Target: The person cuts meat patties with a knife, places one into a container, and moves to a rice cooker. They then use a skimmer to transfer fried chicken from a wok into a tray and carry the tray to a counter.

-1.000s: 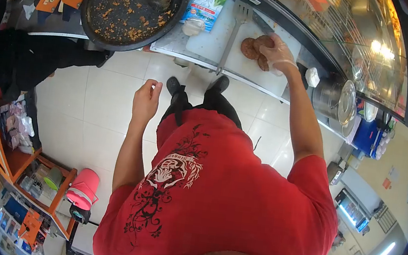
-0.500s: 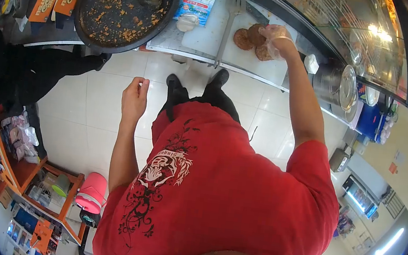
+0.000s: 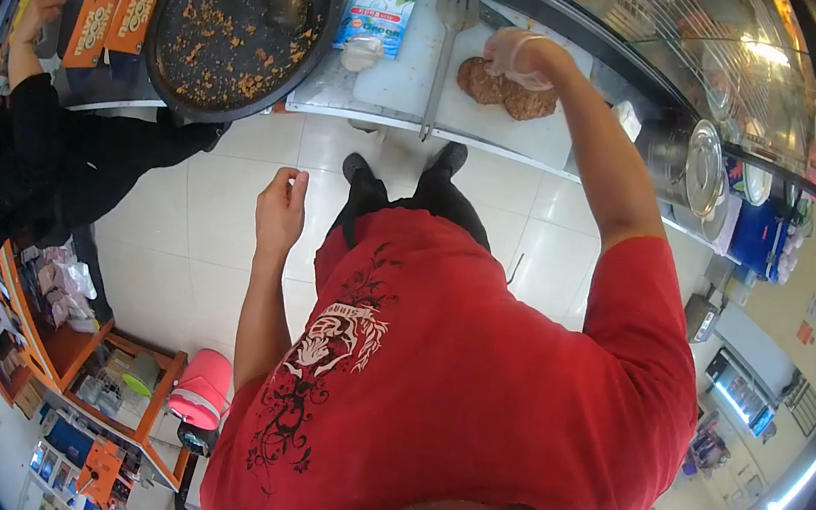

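Several round brown meat patties (image 3: 529, 104) lie close together on the white cutting board (image 3: 416, 95). My right hand (image 3: 521, 56), in a clear plastic glove, has its fingers closed at the upper edge of a patty (image 3: 486, 85) on the left of the group. The glove covers part of the patties. A long metal spatula (image 3: 437, 77) rests on the board to their left, its slotted head pointing away from me. My left hand (image 3: 280, 208) hangs over the floor in front of the counter edge, fingers curled, with nothing visible in it.
A round black pan (image 3: 241, 45) with brown crumbs and a dark scraper stands left. Beside it are a blue-white packet (image 3: 382, 10) and orange boxes (image 3: 134, 7). A glass display case (image 3: 685, 35) borders the right. A person in black (image 3: 36, 162) stands left.
My right hand has shifted left over the patties, and the patty under it has moved left too. My left hand stays low and curled. The other person's hand has come up by the orange boxes.
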{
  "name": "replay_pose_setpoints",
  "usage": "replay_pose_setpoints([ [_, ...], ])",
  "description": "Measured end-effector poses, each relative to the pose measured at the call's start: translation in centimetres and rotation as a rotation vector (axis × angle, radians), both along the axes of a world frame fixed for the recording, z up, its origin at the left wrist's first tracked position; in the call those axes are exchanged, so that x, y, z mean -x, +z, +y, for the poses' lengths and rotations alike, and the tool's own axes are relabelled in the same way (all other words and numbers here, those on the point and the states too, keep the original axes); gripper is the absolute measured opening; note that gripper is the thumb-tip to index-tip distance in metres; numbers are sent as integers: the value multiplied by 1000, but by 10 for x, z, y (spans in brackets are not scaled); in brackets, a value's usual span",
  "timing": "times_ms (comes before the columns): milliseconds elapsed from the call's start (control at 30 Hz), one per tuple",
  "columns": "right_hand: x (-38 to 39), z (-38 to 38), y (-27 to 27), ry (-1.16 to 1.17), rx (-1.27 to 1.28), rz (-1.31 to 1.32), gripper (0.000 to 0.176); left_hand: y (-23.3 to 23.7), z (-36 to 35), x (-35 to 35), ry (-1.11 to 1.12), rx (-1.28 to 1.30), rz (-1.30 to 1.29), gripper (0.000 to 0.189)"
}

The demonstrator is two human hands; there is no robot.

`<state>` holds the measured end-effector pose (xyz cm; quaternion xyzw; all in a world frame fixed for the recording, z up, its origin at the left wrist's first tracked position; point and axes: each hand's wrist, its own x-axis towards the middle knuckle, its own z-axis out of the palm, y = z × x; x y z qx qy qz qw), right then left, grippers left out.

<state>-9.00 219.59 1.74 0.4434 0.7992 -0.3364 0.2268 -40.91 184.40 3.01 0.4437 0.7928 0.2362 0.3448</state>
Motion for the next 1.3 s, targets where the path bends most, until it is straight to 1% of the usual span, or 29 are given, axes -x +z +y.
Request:
replay_pose_setpoints([
  [33, 3, 3, -5, 56, -63, 34, 28, 2, 1, -2, -1, -3, 7, 31],
  [67, 4, 5, -8, -28, -28, 48, 24, 4, 1, -4, 15, -17, 12, 31],
  [167, -1, 13, -23, -137, -44, -57, 25, 6, -3, -12, 68, -38, 25, 31],
  [200, 4, 0, 11, -217, -55, -56, 29, 5, -6, -14, 83, -30, 27, 31],
  [300, -17, 0, -13, 36, -215, 32, 31, 3, -12, -21, 111, -22, 20, 30],
  [333, -14, -12, -8, 5, -252, 143, 40, 3, -13, -25, 119, -21, 14, 30],
  [433, -3, -44, 22, 412, -305, 143, 51, 3, -11, -34, 112, -30, 27, 30],
  [467, 2, -51, 15, 345, -310, 117, 53, 6, -8, -39, 111, -25, 29, 31],
  [533, 10, -68, -16, 211, -317, 65, 57, 6, -5, -44, 114, -41, 6, 31],
  [633, 18, -87, -31, 101, -452, 40, 54, 7, -3, -46, 130, -36, -13, 31],
  [767, 20, -79, -23, 81, -382, -36, 47, 3, -11, -40, 143, -23, -18, 32],
  [867, 23, -82, -17, 96, -419, 64, 47, 1, -13, -31, 135, -12, -13, 33],
  [967, 25, -85, -28, 86, -435, 126, 48, -1, -13, -20, 108, 0, -12, 34],
  [1067, 26, -89, -4, -3, -432, 99, 53, -2, -13, -6, 86, -19, -1, 34],
  [1167, 22, -94, -23, 70, -493, 86, 54, -4, -12, 6, 70, -25, -5, 33],
  [1267, 33, -86, -37, -56, -436, -85, 55, -1, -8, 12, 48, -29, -11, 32],
  [1300, 35, -87, -39, -138, -414, -62, 56, 0, -7, 16, 39, -32, -9, 32],
])
